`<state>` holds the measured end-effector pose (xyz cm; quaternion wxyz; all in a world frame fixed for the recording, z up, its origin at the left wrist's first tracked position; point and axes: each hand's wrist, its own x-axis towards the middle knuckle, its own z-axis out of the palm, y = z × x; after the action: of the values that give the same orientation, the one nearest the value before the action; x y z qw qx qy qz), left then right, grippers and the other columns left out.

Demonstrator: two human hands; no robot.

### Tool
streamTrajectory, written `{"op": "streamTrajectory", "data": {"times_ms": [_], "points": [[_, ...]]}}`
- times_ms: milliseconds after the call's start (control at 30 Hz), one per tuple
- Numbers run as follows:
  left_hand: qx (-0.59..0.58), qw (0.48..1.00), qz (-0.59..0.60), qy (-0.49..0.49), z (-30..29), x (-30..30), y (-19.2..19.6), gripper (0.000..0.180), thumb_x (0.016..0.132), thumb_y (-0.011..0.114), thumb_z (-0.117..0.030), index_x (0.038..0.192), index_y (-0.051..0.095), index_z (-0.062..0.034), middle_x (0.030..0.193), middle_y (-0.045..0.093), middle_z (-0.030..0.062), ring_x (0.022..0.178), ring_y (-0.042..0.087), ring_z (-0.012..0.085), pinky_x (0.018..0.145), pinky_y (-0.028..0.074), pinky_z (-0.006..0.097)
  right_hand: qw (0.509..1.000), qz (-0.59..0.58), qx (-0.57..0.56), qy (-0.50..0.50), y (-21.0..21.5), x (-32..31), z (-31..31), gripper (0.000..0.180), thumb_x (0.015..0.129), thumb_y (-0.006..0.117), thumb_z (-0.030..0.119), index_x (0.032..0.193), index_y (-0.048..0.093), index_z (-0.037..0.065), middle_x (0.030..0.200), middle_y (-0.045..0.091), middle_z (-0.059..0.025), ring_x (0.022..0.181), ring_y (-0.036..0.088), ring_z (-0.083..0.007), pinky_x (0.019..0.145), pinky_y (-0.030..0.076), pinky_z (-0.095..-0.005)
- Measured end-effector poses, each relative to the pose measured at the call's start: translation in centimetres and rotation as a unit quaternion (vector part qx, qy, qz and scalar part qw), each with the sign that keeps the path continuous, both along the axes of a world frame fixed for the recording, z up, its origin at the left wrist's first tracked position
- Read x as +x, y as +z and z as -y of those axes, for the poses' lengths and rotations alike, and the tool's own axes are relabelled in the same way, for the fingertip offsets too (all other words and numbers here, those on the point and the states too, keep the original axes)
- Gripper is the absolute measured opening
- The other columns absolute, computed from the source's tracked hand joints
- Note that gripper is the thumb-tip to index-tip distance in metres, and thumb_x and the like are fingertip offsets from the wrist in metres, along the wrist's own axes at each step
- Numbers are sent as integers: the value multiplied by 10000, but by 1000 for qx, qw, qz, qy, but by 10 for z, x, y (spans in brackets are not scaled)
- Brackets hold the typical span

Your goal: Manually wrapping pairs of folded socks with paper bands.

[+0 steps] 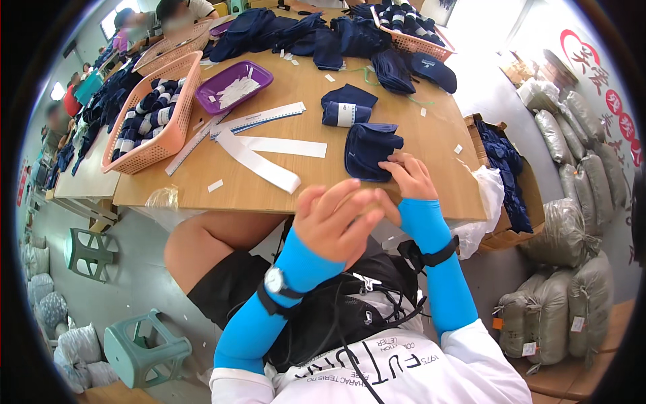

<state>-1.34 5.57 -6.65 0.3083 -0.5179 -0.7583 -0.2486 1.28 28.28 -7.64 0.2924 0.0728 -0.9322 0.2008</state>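
Observation:
A folded navy cloth piece (369, 151) lies near the table's front edge. My right hand (412, 176) is over its right side, fingertips resting on the fabric and thumb spread away toward the other hand. In the air just in front of the table edge hovers my left hand (340, 219), its fingers bent but apart, slightly blurred, with nothing visible in them. Just beyond the folded piece is a navy bundle (336, 111) wrapped in a white paper band (346, 115). Long white paper strips (259, 158) lie to the left of the cloth.
At left stands a pink basket (192, 94) of banded navy rolls, beside a purple tray (205, 94) of small white slips. Navy fabric piles (269, 34) line the far side, where people sit. A cardboard box (528, 229) of navy cloth and wrapped sacks are at right; green stools (131, 350) at left.

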Motion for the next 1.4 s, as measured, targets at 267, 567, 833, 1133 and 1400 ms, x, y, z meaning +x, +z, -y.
{"op": "streamTrajectory", "data": {"times_ms": [267, 567, 833, 1133, 1400], "points": [[-20, 986, 166, 27, -35, -50, -5, 638, 752, 807, -201, 1349, 603, -106, 1378, 574, 142, 1205, 590, 369, 987, 504, 449, 998, 22, 22, 49, 42, -28, -41, 515, 816, 742, 142, 1315, 625, 99, 1337, 607, -186, 1249, 559, -422, 1055, 479, -474], [-31, 989, 75, 120, -76, -71, -19, 335, 799, 707, -98, 1127, 704, -166, 1031, 622, 45, 904, 625, 302, 736, 535, 429, 970, 142, -65, 185, 24, -131, -82, 474, 872, 778, 264, 1260, 634, 31, 1065, 720, -192, 1020, 702, -347, 926, 551, -381], [29, 999, -12, 13, -43, -64, 13, 192, 785, 660, -42, 963, 704, -101, 1089, 680, 71, 966, 650, 341, 798, 533, 461, 987, -7, -62, -150, 5, 34, -26, 262, 828, 750, 259, 705, 710, 31, 674, 674, -183, 681, 680, -386, 650, 546, -480], [30, 996, 83, -4, -67, 0, 6, 537, 685, 828, -236, 1178, 671, -93, 1206, 635, 101, 1102, 604, 277, 857, 523, 396, 996, 23, -72, -46, 45, 67, -39, 320, 749, 652, 46, 1069, 661, 38, 1041, 699, -172, 1035, 659, -379, 883, 531, -426], [-29, 987, 141, -74, -50, -25, -12, 559, 713, 852, -175, 1227, 652, -86, 1327, 616, 116, 1248, 574, 354, 997, 513, 463, 996, 9, 17, 91, 5, 56, -45, 408, 691, 728, 57, 1097, 691, 76, 1142, 670, -130, 1089, 628, -366, 955, 502, -446]]}}
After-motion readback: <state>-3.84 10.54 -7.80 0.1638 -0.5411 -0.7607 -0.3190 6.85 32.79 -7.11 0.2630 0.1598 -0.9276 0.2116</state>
